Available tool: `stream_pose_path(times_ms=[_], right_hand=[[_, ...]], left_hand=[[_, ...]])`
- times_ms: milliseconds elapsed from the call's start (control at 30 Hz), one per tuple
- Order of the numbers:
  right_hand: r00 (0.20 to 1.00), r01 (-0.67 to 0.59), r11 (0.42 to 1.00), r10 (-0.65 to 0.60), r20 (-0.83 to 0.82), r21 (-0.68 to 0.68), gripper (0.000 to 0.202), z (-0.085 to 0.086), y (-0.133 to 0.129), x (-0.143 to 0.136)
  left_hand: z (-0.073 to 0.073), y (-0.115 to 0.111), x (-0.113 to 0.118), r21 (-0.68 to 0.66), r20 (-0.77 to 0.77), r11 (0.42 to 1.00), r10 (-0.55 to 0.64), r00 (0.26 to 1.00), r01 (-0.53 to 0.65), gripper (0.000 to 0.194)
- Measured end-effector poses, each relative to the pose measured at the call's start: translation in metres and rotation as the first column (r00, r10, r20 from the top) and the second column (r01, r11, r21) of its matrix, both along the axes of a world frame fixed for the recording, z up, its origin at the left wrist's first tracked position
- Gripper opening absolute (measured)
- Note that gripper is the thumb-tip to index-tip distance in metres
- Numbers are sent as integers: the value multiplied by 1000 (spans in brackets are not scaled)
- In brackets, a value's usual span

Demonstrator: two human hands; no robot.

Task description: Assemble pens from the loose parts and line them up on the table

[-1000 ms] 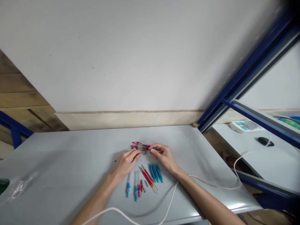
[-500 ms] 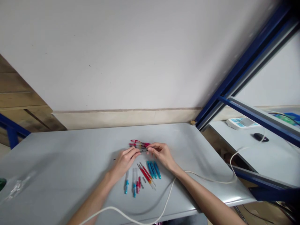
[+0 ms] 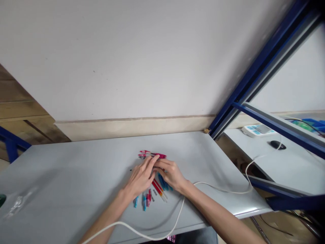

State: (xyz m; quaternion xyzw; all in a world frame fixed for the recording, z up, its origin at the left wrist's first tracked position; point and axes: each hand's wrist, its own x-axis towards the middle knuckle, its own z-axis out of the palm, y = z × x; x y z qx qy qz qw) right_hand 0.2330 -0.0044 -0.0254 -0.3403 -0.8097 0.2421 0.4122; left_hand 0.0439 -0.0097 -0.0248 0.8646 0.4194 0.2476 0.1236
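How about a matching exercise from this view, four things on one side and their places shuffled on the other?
Things
1. Pink pens
2. Black mouse
3. Red refills
4. White cable

Places
A. On the pale surface at the right
B. Trailing in long curves across the picture
C. Just beyond the left hand and right hand
D. On the near side of both hands

Pairs: 1-C, 2-A, 3-D, 4-B

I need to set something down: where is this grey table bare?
Bare: between clear plastic and the left hand; right of the right hand, behind the white cable. Crowded: around both hands, red pens behind, pen parts in front.
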Motion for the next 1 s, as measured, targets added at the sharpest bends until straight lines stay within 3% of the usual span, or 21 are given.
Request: stream_pose_path(times_ms=[133,367,567,667,800,900,1000], right_hand=[[999,14,1000,-14,45,8,17,-5,-3,-5],[966,229,973,-226,124,-9,20,3,-6,-8],[991,123,985,-116,69,-121,21,2,1,-5],[997,83,991,-82,14,-104,23,2,4,-3],[996,77,994,-80,-33,-73,28,5,7,0],[995,94,992,-97,-36,-78,28,4,8,2],[993,112,988,-115,-29,-105,24,0,8,3]], left_hand=[[5,-5,5,-35,52,999,-31,998,33,83],[1,-6,9,61,190,986,-164,968,155,87],[-10,9,-5,121,161,983,-155,975,136,79],[-9,16,-12,175,96,981,-101,990,83,62],[-5,21,-20,302,-6,951,73,997,-68,24],[-2,19,-22,245,-41,962,134,990,-120,24],[1,17,-23,206,-9,973,106,994,-102,27]])
